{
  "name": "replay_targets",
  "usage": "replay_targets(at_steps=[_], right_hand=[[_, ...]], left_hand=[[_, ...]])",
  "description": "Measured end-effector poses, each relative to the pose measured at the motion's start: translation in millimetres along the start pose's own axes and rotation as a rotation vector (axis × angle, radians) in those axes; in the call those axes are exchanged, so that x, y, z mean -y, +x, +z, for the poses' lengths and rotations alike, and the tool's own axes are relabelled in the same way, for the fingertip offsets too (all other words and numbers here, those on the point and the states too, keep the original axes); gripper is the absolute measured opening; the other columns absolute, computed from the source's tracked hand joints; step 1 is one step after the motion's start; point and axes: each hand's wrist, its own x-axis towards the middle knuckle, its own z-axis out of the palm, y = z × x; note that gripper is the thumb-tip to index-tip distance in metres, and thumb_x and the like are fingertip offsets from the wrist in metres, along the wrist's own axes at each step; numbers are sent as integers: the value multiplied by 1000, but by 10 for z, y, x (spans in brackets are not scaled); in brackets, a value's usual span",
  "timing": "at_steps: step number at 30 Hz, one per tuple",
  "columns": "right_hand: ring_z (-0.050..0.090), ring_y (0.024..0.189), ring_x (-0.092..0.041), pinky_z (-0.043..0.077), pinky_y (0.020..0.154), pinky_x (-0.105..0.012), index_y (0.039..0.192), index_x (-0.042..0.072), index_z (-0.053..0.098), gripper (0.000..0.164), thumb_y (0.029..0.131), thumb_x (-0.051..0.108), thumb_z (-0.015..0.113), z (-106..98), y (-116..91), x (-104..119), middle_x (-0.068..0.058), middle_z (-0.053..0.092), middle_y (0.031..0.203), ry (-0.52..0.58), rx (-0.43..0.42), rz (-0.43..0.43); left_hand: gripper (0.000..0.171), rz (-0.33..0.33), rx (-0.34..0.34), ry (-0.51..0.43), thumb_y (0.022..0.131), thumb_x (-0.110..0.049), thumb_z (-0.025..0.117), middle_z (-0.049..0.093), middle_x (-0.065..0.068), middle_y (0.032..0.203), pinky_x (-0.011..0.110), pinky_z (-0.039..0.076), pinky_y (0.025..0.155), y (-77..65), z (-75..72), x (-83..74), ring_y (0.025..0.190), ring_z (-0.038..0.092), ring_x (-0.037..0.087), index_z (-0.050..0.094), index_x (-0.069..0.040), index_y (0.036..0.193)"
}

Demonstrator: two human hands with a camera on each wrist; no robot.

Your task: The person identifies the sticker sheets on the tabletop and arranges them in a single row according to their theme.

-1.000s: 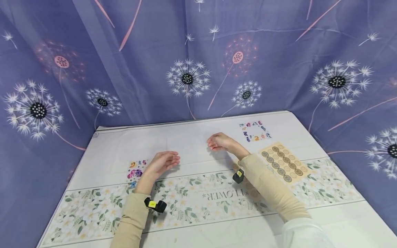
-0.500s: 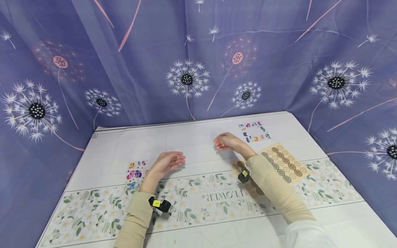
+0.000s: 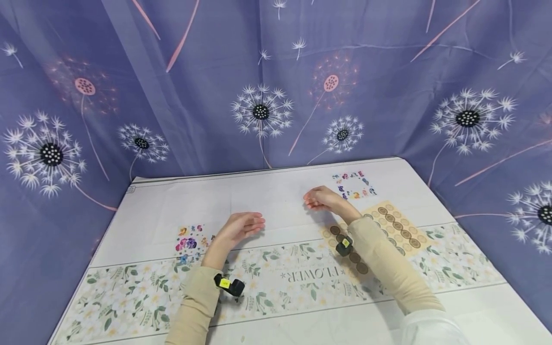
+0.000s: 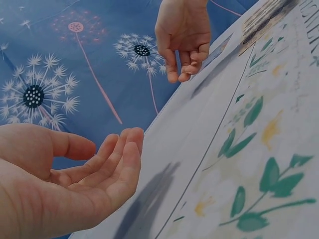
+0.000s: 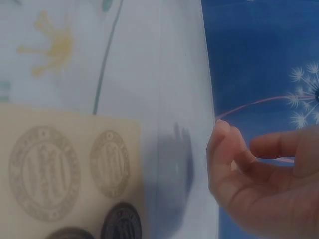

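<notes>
My left hand (image 3: 239, 229) hovers over the middle of the white tablecloth (image 3: 164, 201), its fingers loosely bent and holding nothing. In the left wrist view the palm (image 4: 84, 189) faces up and inward, and its shadow falls on the cloth. Across from it, my right hand (image 3: 324, 199) is also raised with relaxed, curved fingers and a bare palm. The right wrist view shows that same hand (image 5: 264, 184) with a gap between thumb and fingers. Nearest to the right hand lies a tan sheet of round seal stickers (image 3: 354, 257), partly hidden by the forearm.
Another tan seal-sticker sheet (image 3: 414, 235) lies to the right. Behind it is a clear sheet with a frame of colourful stickers (image 3: 366, 191). A colourful cartoon sticker sheet (image 3: 186, 243) lies left of the left hand. A purple dandelion-print curtain (image 3: 207, 96) hangs behind the table.
Both hands have drifted a little to the right, still raised and holding nothing. More of the tan sheet beneath the right forearm shows, and more of the left cartoon sticker sheet too.
</notes>
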Motion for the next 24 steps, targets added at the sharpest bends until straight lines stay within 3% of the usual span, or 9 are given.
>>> replay_targets(at_steps=[7,14,24], right_hand=[[61,72,-7,58,75,-20,127,-17,44,37,99,6,39,-68,-22,-15,-1,62,84,18,-7,10],[61,71,-5,58,76,-20,127,-16,45,37,98,6,40,-147,-24,-32,0,64,83,15,-24,12],[62,72,-5,59,79,-21,129,-18,43,38,99,6,39,-254,-57,-72,1,64,83,30,-31,13]], left_hand=[[42,-14,5,8,102,-13,43,70,13,110,19,58,84,53,35,37,88,68,10,45,14,134],[41,-4,17,6,101,-14,44,71,7,101,20,58,86,56,114,17,89,69,11,46,15,132],[40,-39,-23,-19,101,-12,45,71,7,98,22,58,87,141,192,33,88,69,12,48,14,131]])
